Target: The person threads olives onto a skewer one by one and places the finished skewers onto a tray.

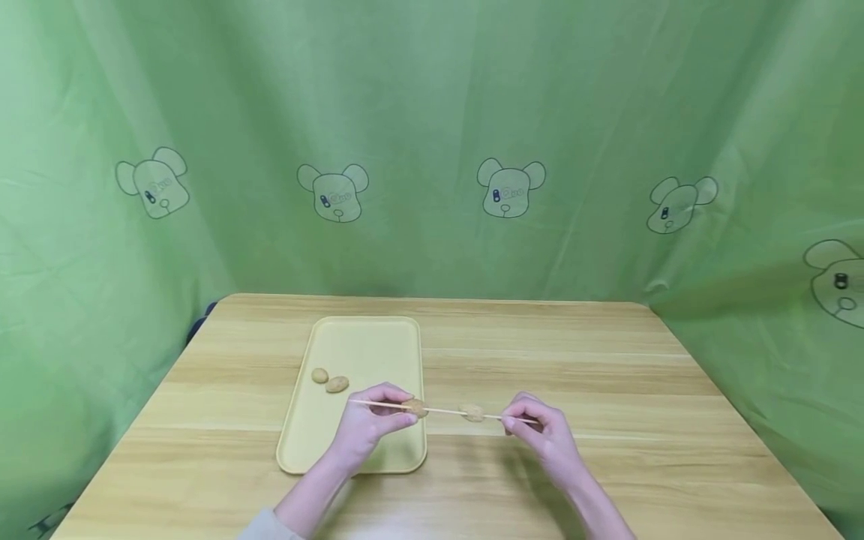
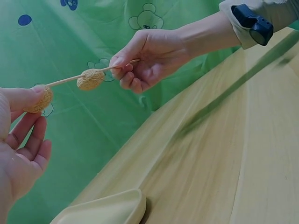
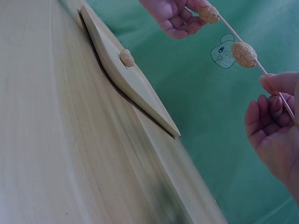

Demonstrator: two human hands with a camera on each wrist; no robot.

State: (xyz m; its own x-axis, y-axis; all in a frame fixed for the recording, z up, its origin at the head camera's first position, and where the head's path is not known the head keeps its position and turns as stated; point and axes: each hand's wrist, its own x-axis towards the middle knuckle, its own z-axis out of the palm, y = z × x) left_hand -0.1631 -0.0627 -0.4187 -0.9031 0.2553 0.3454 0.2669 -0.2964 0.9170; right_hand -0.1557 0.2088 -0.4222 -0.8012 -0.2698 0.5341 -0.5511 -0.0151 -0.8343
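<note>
A thin wooden skewer runs roughly level between my hands, above the table. My left hand pinches a tan, wrinkled, oval ball between thumb and fingers, and the skewer passes through it, its end showing on the left in the head view. A second wrinkled ball is threaded on the skewer, between the two hands and apart from the first. Thumb and fingers of my right hand pinch the skewer near its other end. The right hand's remaining fingers are loosely curled.
A pale yellow tray lies on the wooden table, partly under my left hand. Two similar balls, one smaller ball and one longer ball, sit on the tray's left side. A green curtain surrounds the table.
</note>
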